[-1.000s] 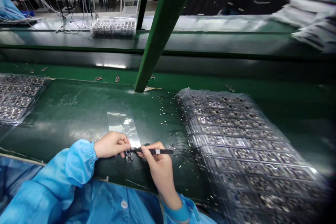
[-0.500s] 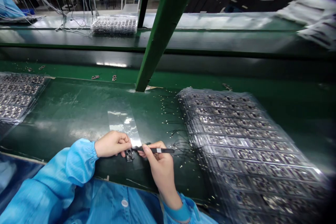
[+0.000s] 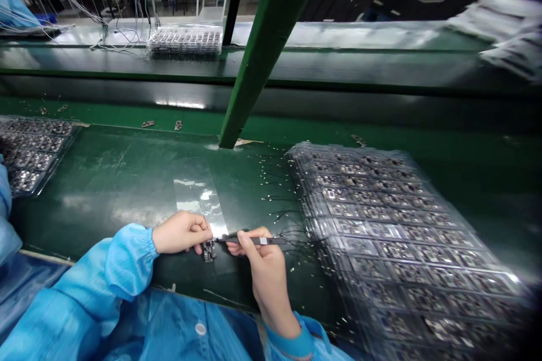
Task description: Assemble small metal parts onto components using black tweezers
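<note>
My left hand (image 3: 181,232) rests on the dark green mat (image 3: 105,180), fingers curled, pinching a small metallic component (image 3: 208,250) against the mat. My right hand (image 3: 261,262) is closed round black tweezers (image 3: 249,241), which lie level with their tips pointing left at the component. A clear plastic strip (image 3: 198,198) lies on the mat just beyond both hands. Thin black wires and tiny bright bits (image 3: 279,214) are scattered to the right of the hands.
A tall stack of clear trays holding small parts (image 3: 393,237) stands at the right. Another tray (image 3: 29,152) lies at the far left. A slanted green post (image 3: 262,51) rises behind the mat. A further tray stack (image 3: 184,40) sits on the far bench.
My right hand has shifted slightly right with the tweezers. The left hand stays on the component. A blue sleeve has come into view at the left edge.
</note>
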A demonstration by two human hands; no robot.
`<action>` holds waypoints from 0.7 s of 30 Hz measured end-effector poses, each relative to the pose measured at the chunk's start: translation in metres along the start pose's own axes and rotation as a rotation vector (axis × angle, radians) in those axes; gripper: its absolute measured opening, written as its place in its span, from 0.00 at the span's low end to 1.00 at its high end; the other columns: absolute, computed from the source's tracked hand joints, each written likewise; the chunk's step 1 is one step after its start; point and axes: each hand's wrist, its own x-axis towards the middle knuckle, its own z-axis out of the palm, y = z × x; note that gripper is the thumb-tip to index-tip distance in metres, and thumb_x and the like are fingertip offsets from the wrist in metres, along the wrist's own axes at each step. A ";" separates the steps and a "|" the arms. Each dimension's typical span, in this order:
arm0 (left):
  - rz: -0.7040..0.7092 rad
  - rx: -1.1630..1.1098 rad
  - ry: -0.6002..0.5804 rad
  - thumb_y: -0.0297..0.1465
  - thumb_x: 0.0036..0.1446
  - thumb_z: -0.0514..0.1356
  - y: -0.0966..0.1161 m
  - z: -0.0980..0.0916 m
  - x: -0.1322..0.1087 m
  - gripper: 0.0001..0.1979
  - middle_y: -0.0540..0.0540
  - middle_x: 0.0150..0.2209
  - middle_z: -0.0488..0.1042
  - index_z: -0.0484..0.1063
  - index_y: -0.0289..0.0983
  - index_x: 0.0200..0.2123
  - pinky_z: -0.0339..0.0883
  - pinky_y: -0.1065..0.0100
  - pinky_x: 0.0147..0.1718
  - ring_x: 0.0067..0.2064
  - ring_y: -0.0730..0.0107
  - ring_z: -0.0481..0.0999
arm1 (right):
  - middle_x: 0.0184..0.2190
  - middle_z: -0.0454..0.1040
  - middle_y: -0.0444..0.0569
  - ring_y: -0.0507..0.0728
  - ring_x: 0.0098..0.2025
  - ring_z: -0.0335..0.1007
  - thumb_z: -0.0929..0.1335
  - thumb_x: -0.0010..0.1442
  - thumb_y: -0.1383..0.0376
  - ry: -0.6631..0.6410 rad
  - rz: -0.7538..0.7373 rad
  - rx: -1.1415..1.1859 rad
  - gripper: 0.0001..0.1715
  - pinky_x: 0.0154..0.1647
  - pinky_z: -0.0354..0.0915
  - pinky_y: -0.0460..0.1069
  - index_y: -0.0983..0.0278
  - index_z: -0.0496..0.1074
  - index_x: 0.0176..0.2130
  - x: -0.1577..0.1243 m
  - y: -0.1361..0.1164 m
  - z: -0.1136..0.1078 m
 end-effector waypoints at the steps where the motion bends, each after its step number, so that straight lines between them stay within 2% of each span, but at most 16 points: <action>1: 0.000 0.001 0.000 0.38 0.54 0.55 0.000 0.000 0.000 0.12 0.48 0.21 0.72 0.67 0.33 0.31 0.60 0.77 0.17 0.22 0.72 0.73 | 0.18 0.74 0.45 0.55 0.22 0.73 0.72 0.49 0.53 0.004 0.012 0.022 0.18 0.26 0.70 0.49 0.64 0.66 0.26 0.001 -0.001 0.000; 7: -0.002 -0.002 0.000 0.37 0.53 0.55 0.001 0.000 -0.001 0.11 0.49 0.20 0.72 0.67 0.33 0.30 0.60 0.78 0.17 0.23 0.72 0.73 | 0.18 0.73 0.44 0.53 0.22 0.72 0.73 0.47 0.52 0.014 0.075 0.108 0.20 0.25 0.70 0.46 0.65 0.65 0.27 0.001 -0.005 -0.001; 21: -0.005 -0.029 -0.006 0.35 0.53 0.55 0.005 0.000 -0.002 0.10 0.49 0.20 0.70 0.67 0.32 0.30 0.60 0.78 0.17 0.23 0.72 0.73 | 0.31 0.72 0.46 0.54 0.33 0.72 0.70 0.54 0.60 -0.129 -0.045 0.171 0.09 0.31 0.69 0.47 0.63 0.68 0.31 -0.003 0.003 -0.013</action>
